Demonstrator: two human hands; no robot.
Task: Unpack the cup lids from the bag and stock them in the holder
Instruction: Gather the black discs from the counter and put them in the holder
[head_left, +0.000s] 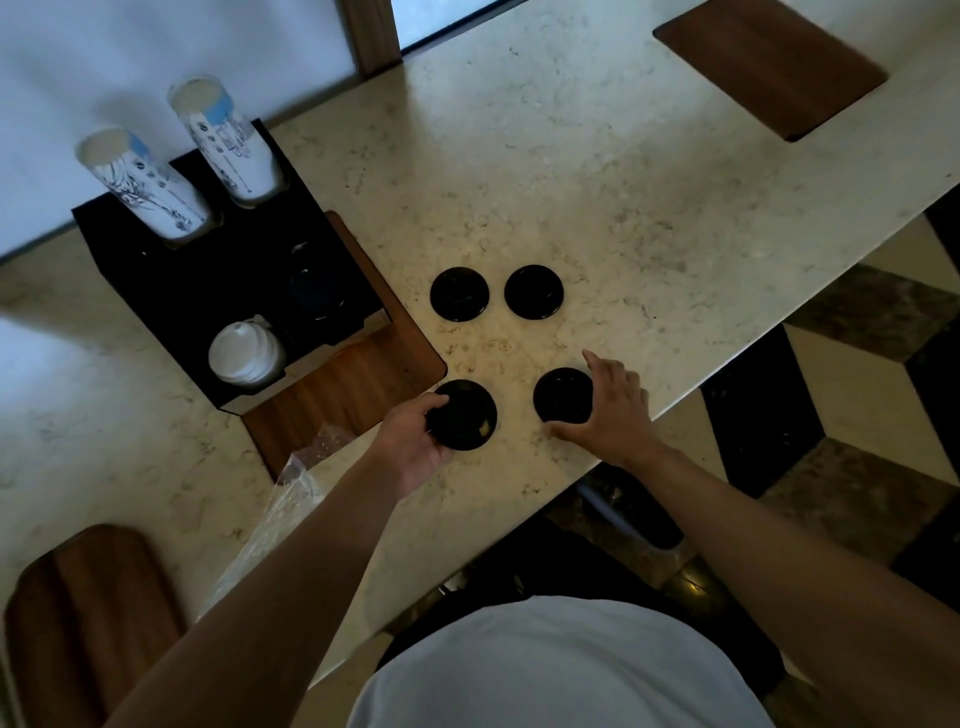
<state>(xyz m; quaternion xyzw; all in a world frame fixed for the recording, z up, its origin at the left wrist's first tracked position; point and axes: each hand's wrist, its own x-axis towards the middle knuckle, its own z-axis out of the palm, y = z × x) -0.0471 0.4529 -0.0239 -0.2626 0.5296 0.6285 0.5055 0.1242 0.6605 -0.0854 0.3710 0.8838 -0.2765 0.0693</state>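
Observation:
Several black round cup lids lie on the marble counter. Two sit side by side further away, one on the left (459, 293) and one on the right (533, 291). My left hand (410, 441) grips the near left lid (464, 414) by its left edge. My right hand (610, 405) curls around the near right lid (562, 395), fingers at its far and near edges. The black holder (208, 291) stands to the left, with a stack of white lids (244, 353) in its front slot and dark lids (317, 291) in another. The clear plastic bag (280, 499) lies crumpled under my left forearm.
Two stacks of printed paper cups (228, 140) rise from the holder's back slots. A wooden inset (353, 384) lies beside the holder, another (769, 62) at the far right, a third (88, 618) near left. The counter edge (727, 364) runs diagonally on the right.

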